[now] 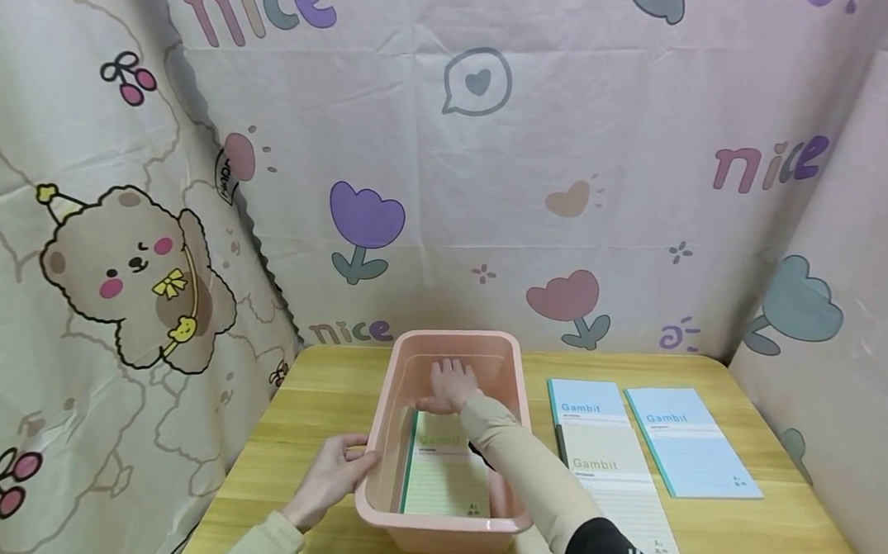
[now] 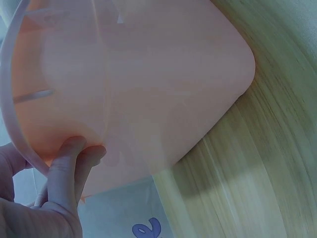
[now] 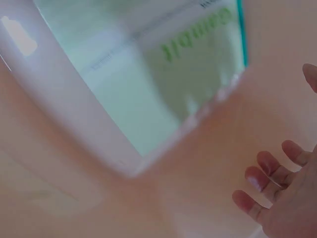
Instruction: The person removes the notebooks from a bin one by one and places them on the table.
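A pink plastic basin (image 1: pixel 446 543) stands on the wooden table. My left hand (image 1: pixel 334 478) grips its left rim, thumb on one side and fingers on the other; the left wrist view shows the fingers (image 2: pixel 64 168) against the outer wall. Flat on the basin's floor lies a green notebook (image 1: pixel 445 479) marked "Gambit", its spine to the left. Inside the basin, beyond the notebook's top edge, my right hand (image 1: pixel 454 386) reaches toward the far wall with fingers spread. The right wrist view shows those fingers (image 3: pixel 260 178) holding nothing. My right forearm covers part of the notebook's right side.
To the right of the basin, a beige notebook (image 1: pixel 612 480) overlaps a blue notebook (image 1: pixel 586 393). Another blue notebook (image 1: pixel 697 448) lies farther right. A printed curtain (image 1: pixel 440 186) hangs behind the wooden table (image 1: pixel 329 381) and along both sides.
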`<state>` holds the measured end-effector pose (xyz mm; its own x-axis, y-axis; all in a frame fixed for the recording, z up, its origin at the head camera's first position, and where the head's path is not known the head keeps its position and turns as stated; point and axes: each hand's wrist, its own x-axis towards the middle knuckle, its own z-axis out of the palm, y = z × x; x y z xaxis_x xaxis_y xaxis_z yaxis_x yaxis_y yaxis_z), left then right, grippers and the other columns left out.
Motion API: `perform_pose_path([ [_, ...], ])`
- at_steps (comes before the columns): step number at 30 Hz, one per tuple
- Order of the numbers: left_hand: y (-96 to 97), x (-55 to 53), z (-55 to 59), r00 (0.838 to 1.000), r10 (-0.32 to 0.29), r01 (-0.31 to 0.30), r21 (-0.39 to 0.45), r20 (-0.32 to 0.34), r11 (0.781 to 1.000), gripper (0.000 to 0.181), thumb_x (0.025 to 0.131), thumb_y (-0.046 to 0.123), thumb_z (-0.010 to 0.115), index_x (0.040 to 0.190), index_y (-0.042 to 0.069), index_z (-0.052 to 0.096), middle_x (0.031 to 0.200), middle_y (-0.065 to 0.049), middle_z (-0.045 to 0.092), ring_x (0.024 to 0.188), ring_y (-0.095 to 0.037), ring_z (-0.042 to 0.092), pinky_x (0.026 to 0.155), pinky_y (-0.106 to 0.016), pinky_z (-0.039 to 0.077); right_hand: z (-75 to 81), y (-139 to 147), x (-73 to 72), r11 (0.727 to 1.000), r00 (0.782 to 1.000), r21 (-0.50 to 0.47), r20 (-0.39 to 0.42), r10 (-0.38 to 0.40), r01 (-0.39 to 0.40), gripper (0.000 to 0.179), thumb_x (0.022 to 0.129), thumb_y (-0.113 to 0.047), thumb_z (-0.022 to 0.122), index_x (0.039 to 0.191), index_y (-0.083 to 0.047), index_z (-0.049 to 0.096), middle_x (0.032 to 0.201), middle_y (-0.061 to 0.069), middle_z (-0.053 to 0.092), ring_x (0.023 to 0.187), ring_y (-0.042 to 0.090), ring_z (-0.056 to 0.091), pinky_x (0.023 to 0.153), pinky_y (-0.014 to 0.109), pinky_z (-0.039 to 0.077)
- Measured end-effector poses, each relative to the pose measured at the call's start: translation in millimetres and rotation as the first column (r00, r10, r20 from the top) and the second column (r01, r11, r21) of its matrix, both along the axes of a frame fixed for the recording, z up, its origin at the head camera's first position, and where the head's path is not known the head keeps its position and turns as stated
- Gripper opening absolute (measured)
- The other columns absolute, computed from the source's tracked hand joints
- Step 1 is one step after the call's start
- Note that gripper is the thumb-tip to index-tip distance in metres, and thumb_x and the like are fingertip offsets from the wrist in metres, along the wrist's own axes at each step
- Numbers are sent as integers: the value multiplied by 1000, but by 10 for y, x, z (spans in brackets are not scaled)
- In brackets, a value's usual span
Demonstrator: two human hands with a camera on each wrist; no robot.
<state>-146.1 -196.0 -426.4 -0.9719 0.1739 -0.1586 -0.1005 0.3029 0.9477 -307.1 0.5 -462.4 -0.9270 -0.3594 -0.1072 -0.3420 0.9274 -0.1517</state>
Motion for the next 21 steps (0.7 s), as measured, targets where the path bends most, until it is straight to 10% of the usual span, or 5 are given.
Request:
perform_pose_path([
  [21, -3, 11, 18, 1000, -14, 14, -5, -14, 1000, 50, 98, 8, 56, 134, -24, 44, 110, -36, 70, 92, -39, 75, 72, -38, 67, -497, -164, 93, 996, 993, -14, 76, -85, 87, 90, 75, -68, 76, 140, -11, 50, 147, 13, 53, 137, 32, 48, 121, 54, 38],
])
